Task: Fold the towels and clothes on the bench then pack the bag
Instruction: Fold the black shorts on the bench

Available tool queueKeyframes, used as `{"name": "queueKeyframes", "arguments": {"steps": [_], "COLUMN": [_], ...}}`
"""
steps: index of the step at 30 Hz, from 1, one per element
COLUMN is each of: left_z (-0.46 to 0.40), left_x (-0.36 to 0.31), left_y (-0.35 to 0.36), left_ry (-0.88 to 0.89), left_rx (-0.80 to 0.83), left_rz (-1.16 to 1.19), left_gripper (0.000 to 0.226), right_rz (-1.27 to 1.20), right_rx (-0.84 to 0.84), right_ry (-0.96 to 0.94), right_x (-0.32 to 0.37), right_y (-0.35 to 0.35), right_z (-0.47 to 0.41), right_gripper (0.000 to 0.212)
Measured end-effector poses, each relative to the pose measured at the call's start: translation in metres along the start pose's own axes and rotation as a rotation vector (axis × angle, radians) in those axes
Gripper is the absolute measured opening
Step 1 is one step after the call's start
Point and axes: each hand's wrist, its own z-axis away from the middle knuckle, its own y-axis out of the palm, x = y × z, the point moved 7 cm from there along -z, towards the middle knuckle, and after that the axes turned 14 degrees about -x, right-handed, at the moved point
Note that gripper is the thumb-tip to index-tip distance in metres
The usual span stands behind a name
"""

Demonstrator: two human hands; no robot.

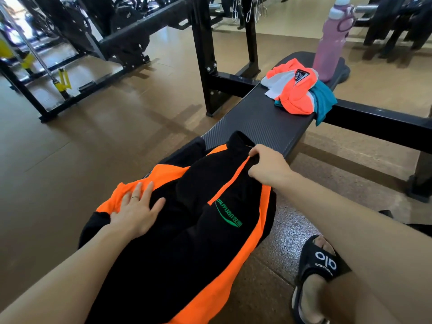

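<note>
A black and orange jacket [187, 230] with a green logo lies spread over the near end of the black bench [257, 122]. My left hand [136, 211] rests flat with straight fingers on the jacket's left side, where black meets orange. My right hand [266, 164] pinches the jacket's black fabric near the collar and the orange zip stripe. Farther along the bench sits a crumpled heap of clothes: a coral and white garment [294, 90] on top of a teal one [325, 101]. No bag is plainly in view.
A pink water bottle [332, 43] stands upright on the bench's far end, behind the clothes heap. Black gym rack posts [205, 54] rise left of the bench. My foot in a black slide sandal [320, 272] is on the floor at the right.
</note>
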Motion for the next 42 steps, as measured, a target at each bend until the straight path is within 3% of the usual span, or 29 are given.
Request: {"name": "queueKeyframes", "arguments": {"steps": [2, 5, 9, 14, 20, 23, 27, 31, 35, 37, 39, 41, 42], "left_z": [-0.003, -0.002, 0.001, 0.002, -0.022, -0.029, -0.041, -0.049, -0.043, -0.035, -0.025, -0.017, -0.015], "left_x": [0.027, 0.041, -0.021, -0.119, -0.151, -0.154, -0.154, -0.159, -0.167, -0.177, -0.192, -0.206, -0.211], "left_y": [0.001, -0.005, -0.024, -0.02, 0.002, 0.004, 0.002, 0.001, -0.006, -0.011, -0.015, -0.014, -0.011], "left_ry": [-0.097, -0.157, 0.129, 0.454, 0.462, 0.463, 0.461, 0.455, 0.463, 0.497, 0.585, 0.673, 0.698], "left_rx": [0.023, -0.016, -0.165, -0.153, -0.03, -0.039, -0.056, -0.08, -0.215, -0.292, -0.321, -0.291, -0.257], "left_rz": [0.06, 0.054, 0.034, 0.089, 0.016, 0.001, 0.004, 0.004, -0.136, -0.157, -0.095, -0.044, -0.038], "left_gripper": [0.075, 0.078, 0.076, 0.071, 0.067, 0.067, 0.067, 0.066, 0.065, 0.064, 0.064, 0.064, 0.064], "right_rz": [-0.098, -0.112, 0.116, -0.084, -0.222, -0.307, -0.073, 0.048, 0.158, 0.225, 0.291, 0.412, 0.47], "right_rx": [-0.037, -0.062, 0.06, 0.095, 0.245, 0.295, 0.368, 0.439, 0.463, 0.404, 0.174, -0.027, -0.031], "right_ry": [0.003, -0.074, 0.047, 0.159, 0.093, 0.051, -0.014, 0.031, -0.021, -0.03, -0.073, -0.108, -0.102], "right_x": [0.002, 0.013, 0.003, -0.002, 0.008, 0.018, 0.012, -0.003, -0.006, -0.013, -0.017, -0.02, -0.024], "right_y": [-0.004, 0.0, 0.015, 0.015, 0.015, 0.01, 0.009, 0.008, 0.001, 0.001, -0.011, -0.026, -0.027], "right_z": [-0.003, -0.001, 0.003, -0.005, -0.011, -0.02, -0.026, -0.028, -0.033, -0.04, -0.05, -0.055, -0.053], "right_gripper": [0.046, 0.061, 0.081, 0.067, 0.031, 0.035, 0.027, 0.043, 0.041, 0.04, 0.031, 0.033, 0.036]}}
